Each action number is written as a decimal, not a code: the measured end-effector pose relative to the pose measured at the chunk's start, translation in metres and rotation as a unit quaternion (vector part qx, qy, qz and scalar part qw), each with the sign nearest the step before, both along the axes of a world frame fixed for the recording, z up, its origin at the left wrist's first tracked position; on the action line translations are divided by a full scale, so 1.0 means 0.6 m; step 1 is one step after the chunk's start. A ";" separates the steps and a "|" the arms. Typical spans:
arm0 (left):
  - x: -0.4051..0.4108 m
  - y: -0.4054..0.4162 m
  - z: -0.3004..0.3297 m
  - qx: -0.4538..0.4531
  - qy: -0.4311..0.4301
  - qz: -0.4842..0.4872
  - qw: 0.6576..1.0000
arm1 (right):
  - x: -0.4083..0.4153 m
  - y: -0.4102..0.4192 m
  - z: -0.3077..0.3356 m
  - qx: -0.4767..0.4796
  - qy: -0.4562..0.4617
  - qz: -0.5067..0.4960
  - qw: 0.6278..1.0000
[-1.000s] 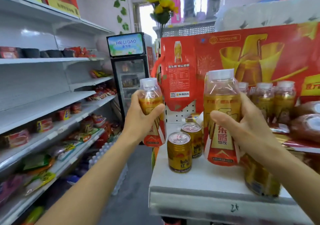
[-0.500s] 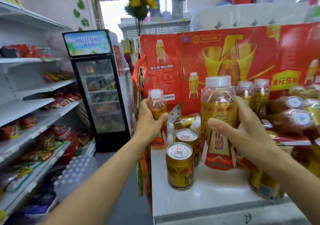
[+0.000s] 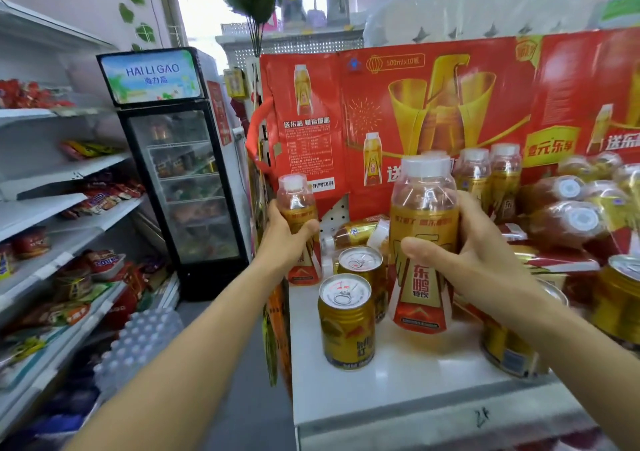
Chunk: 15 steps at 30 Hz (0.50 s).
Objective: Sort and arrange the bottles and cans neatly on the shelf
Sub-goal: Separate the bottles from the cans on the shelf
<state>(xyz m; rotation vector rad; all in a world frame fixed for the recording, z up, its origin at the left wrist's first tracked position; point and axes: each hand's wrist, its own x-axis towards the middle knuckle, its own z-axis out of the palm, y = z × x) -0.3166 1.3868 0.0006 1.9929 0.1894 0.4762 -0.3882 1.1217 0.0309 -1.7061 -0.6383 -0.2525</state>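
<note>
Each hand grips a bottle, fingers wrapped: left hand (image 3: 284,239), right hand (image 3: 485,263). Risk: right bottle (image 3: 420,242) topples near cans (image 3: 346,322) when set down.

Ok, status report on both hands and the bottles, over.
Left hand grips small bottle at shelf edge. Right hand grips large bottle. Two cans stand between them.

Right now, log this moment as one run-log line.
left hand: grips small bottle at shelf edge | right hand: grips large bottle upright | front can: standing, untouched
</note>
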 end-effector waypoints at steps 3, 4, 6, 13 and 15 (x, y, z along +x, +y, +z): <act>-0.021 -0.005 -0.006 0.010 0.033 -0.015 0.999 | -0.003 0.000 -0.007 -0.010 0.010 -0.014 1.000; -0.035 -0.007 -0.010 0.018 0.033 -0.022 0.999 | -0.004 -0.001 -0.010 -0.009 0.015 -0.019 1.000; -0.070 -0.017 -0.017 0.020 0.007 -0.045 0.999 | -0.005 -0.001 -0.015 -0.004 0.026 -0.031 0.999; -0.196 -0.077 -0.031 -0.022 -0.011 -0.152 0.988 | -0.017 0.008 -0.032 0.016 0.072 -0.070 0.995; -0.205 -0.083 -0.045 -0.010 -0.007 -0.173 0.985 | -0.021 0.013 -0.039 0.001 0.077 -0.081 0.994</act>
